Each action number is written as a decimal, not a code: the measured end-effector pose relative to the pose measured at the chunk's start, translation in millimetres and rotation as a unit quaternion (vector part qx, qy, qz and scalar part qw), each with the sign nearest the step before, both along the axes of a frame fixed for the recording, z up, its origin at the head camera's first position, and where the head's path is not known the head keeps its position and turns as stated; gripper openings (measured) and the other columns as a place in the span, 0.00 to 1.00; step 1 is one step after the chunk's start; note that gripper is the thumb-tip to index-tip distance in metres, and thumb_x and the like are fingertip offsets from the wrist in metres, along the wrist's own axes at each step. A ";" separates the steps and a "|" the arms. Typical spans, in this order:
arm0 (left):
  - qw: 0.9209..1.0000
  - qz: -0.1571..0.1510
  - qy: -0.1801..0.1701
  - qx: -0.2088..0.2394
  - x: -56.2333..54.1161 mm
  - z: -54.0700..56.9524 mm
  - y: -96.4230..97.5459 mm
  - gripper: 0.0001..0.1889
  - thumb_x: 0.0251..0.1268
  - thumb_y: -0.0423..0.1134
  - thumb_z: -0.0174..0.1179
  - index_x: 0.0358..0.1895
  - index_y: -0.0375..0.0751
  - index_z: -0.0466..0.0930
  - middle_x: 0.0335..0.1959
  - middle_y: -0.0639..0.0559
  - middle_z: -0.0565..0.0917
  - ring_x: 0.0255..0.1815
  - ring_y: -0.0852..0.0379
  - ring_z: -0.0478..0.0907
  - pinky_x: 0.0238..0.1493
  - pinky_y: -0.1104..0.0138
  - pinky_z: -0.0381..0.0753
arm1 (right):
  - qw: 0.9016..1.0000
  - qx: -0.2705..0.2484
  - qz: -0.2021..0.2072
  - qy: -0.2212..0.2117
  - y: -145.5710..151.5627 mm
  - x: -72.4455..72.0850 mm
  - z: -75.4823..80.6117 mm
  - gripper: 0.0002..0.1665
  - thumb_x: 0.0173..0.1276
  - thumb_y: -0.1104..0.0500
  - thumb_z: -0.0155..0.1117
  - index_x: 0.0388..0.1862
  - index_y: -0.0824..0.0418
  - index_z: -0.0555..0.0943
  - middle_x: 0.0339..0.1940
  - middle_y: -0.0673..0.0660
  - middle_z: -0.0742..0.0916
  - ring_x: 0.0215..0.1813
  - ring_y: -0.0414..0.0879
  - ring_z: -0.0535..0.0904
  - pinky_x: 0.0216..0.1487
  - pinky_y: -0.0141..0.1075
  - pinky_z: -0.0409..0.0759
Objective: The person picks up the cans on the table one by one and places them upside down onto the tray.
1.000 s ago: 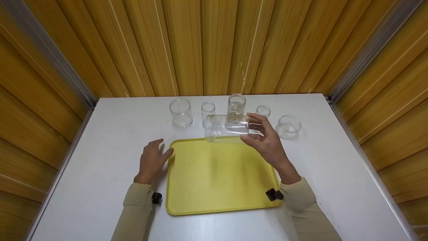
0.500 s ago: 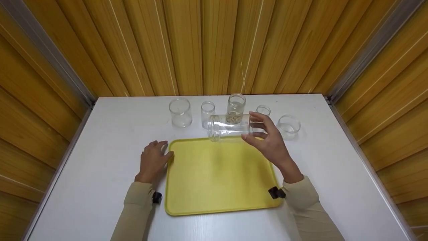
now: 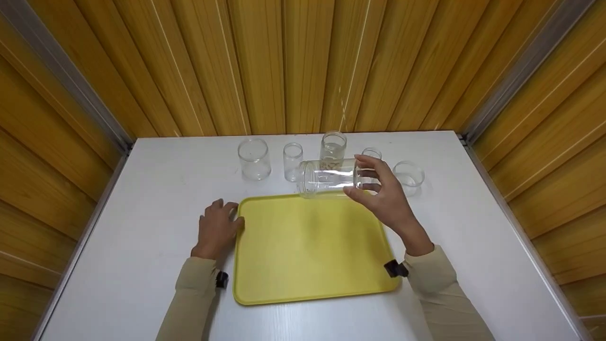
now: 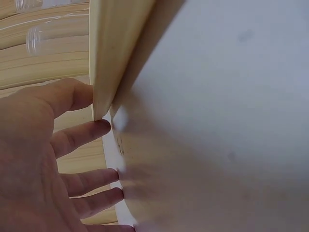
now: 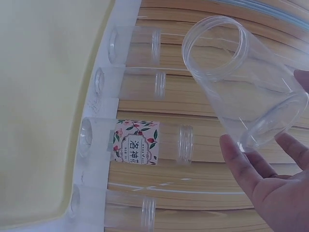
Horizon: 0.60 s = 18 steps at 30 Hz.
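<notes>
Right grip (image 3: 387, 199) round one clear, empty, sideways jar (image 3: 327, 180)

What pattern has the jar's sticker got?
The sticker has pink and red flowers with green leaves, clearest in the right wrist view.

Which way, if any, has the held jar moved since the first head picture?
Yes: the held jar has shifted slightly right; it now overlaps less of the narrow standing jar.

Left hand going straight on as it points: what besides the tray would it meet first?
Probably the wide leftmost jar; in the head view the left hand points roughly that way, though depth is unclear.
</notes>
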<state>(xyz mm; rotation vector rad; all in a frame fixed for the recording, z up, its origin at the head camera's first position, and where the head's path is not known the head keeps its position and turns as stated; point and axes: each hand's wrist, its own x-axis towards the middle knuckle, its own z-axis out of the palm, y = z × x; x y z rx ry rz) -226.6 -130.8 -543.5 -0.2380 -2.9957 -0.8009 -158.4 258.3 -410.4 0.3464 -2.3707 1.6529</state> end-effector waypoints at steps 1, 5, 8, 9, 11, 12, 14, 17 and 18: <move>1.000 -0.002 -0.006 -0.003 0.5 0.8 -0.3 0.23 0.71 0.42 0.62 0.63 0.33 0.84 0.70 0.23 0.72 0.71 0.23 0.68 0.63 0.27 0.67 | 1.000 0.002 -0.001 -0.001 0.4 0.0 0.1 0.45 0.66 0.61 0.79 0.79 0.59 0.70 0.70 0.60 0.75 0.68 0.55 0.75 0.62 0.51 0.79; 1.000 -0.009 -0.025 -0.016 1.5 3.2 -1.2 0.24 0.71 0.42 0.60 0.66 0.34 0.82 0.72 0.24 0.70 0.73 0.22 0.65 0.66 0.26 0.64 | 1.000 0.015 -0.006 -0.003 2.0 -0.2 0.0 0.45 0.66 0.60 0.80 0.79 0.59 0.70 0.70 0.61 0.75 0.68 0.56 0.74 0.63 0.52 0.79; 0.999 -0.014 -0.035 -0.024 0.9 4.0 -1.0 0.26 0.71 0.43 0.60 0.68 0.34 0.80 0.74 0.24 0.69 0.75 0.23 0.64 0.67 0.27 0.63 | 0.999 0.030 -0.012 -0.002 3.8 -0.3 0.3 0.44 0.67 0.59 0.80 0.79 0.59 0.70 0.70 0.60 0.75 0.68 0.57 0.74 0.63 0.52 0.78; 0.999 -0.016 -0.037 -0.028 0.6 4.0 -1.0 0.26 0.71 0.43 0.60 0.68 0.34 0.80 0.74 0.24 0.69 0.75 0.23 0.64 0.67 0.27 0.64 | 0.999 0.035 -0.013 -0.002 4.5 -0.4 0.5 0.44 0.67 0.58 0.80 0.79 0.59 0.71 0.70 0.60 0.75 0.68 0.57 0.74 0.62 0.52 0.78; 0.999 -0.019 -0.040 -0.032 0.7 3.6 -1.4 0.26 0.72 0.43 0.59 0.69 0.34 0.79 0.75 0.25 0.68 0.75 0.24 0.63 0.68 0.28 0.65 | 0.999 0.044 -0.015 0.000 5.4 -0.5 1.4 0.44 0.67 0.58 0.80 0.79 0.59 0.71 0.70 0.60 0.75 0.68 0.57 0.74 0.62 0.52 0.78; 0.998 -0.020 -0.040 -0.033 1.0 3.3 -1.6 0.27 0.72 0.43 0.59 0.69 0.34 0.79 0.74 0.25 0.68 0.75 0.24 0.63 0.67 0.29 0.65 | 0.999 0.047 -0.016 0.001 5.9 -0.5 1.9 0.44 0.67 0.58 0.80 0.79 0.59 0.71 0.70 0.60 0.75 0.68 0.58 0.74 0.62 0.52 0.78; 0.998 -0.021 -0.039 -0.034 1.6 2.9 -2.5 0.26 0.72 0.43 0.59 0.69 0.34 0.79 0.74 0.25 0.69 0.75 0.24 0.64 0.67 0.29 0.66 | 0.998 0.055 -0.017 0.002 6.4 -0.5 3.3 0.44 0.66 0.57 0.80 0.79 0.59 0.71 0.69 0.59 0.75 0.68 0.59 0.74 0.61 0.52 0.79; 0.999 -0.021 -0.035 -0.034 2.5 3.3 -3.8 0.26 0.72 0.43 0.59 0.68 0.34 0.79 0.74 0.25 0.70 0.75 0.24 0.65 0.67 0.29 0.66 | 0.997 0.069 -0.018 0.005 7.2 -0.1 5.2 0.45 0.66 0.57 0.81 0.79 0.59 0.71 0.69 0.61 0.75 0.67 0.61 0.74 0.61 0.52 0.80; 0.999 -0.021 -0.034 -0.034 2.4 3.3 -4.2 0.26 0.72 0.44 0.59 0.68 0.34 0.79 0.73 0.26 0.70 0.75 0.25 0.65 0.67 0.29 0.66 | 0.997 0.075 -0.020 0.006 7.6 0.1 5.7 0.45 0.66 0.57 0.81 0.79 0.59 0.71 0.69 0.61 0.74 0.67 0.62 0.74 0.60 0.52 0.80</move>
